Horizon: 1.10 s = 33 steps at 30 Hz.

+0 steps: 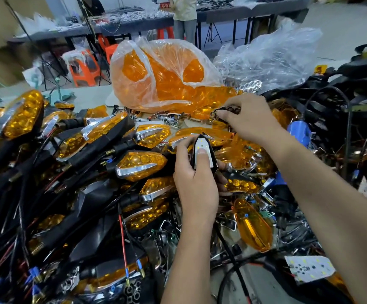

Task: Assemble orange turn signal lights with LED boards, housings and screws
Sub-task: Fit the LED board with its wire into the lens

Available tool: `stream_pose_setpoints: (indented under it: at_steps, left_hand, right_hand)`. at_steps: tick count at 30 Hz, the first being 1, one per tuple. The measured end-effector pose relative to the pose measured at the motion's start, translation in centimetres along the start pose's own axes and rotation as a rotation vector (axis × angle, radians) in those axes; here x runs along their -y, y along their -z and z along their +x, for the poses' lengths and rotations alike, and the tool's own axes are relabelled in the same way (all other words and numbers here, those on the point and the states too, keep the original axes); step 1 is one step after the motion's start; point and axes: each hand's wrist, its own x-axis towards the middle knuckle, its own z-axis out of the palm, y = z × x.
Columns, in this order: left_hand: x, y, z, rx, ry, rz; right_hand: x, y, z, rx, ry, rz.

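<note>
The housing (204, 154) (black, LED board (202, 150) seated inside) sits above the lamp pile (68, 150), gripped by the left hand (196, 183), thumb pressing the board. The right hand (247, 116) pinches a reflector (224, 110) beside the lens bag (162, 75).

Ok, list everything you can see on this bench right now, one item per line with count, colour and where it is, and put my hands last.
Finished turn signals: many, orange lenses on black bodies, piled left and centre.
Bag of lenses: one, clear plastic with orange lenses inside, back centre.
Second bag: one, clear, crumpled, back right; contents unclear.
Loose lens: one, orange, right of the left forearm.
Spare LED board: one, white, bottom right.
Housing with LED board: one, black shell, white board, centre.
Chrome reflector: one, dark shiny, in the right hand's grip.
Left hand: holds the housing, thumb pressing the board.
Right hand: pinches the reflector above the pile.
</note>
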Motion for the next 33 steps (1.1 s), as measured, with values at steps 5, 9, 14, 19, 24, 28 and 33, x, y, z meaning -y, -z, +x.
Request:
stream_pose_setpoints:
  at_steps: [5, 9, 14, 19, 24, 28, 33]
  left_hand:
    - [-0.5, 0.1, -0.1, 0.153, 0.004, -0.108]
    - [-0.5, -0.3, -0.4, 0.306, 0.065, -0.216]
    - [-0.2, -2.2, -1.6, 0.448, 0.181, -0.208]
    - [-0.2, -3.4, -2.3, 0.452, 0.180, -0.158]
    - [0.1, -3.1, -2.3, 0.444, 0.107, -0.008]
    - [0.0, -3.0, -2.1, 0.425, 0.081, -0.011]
    - [-0.4, -3.0, -2.1, 0.419, 0.146, -0.126]
  right_hand:
    - [0.3, 3.2, -5.5, 0.006, -0.088, 0.488]
    - [0.0, 4.9, -8.6, 0.047, -0.127, 0.756]
    - [-1.1, 6.4, -10.9, 0.042, -0.129, 0.867]
    - [-2.6, 7.5, -12.5, 0.203, -0.065, 0.967]
    - [-2.4, 6.6, -12.2, 0.095, -0.037, 0.868]
    - [-2.2, 5.7, -11.8, -0.004, -0.106, 0.905]
    - [-2.2, 5.3, -12.2, -0.016, -0.118, 1.029]
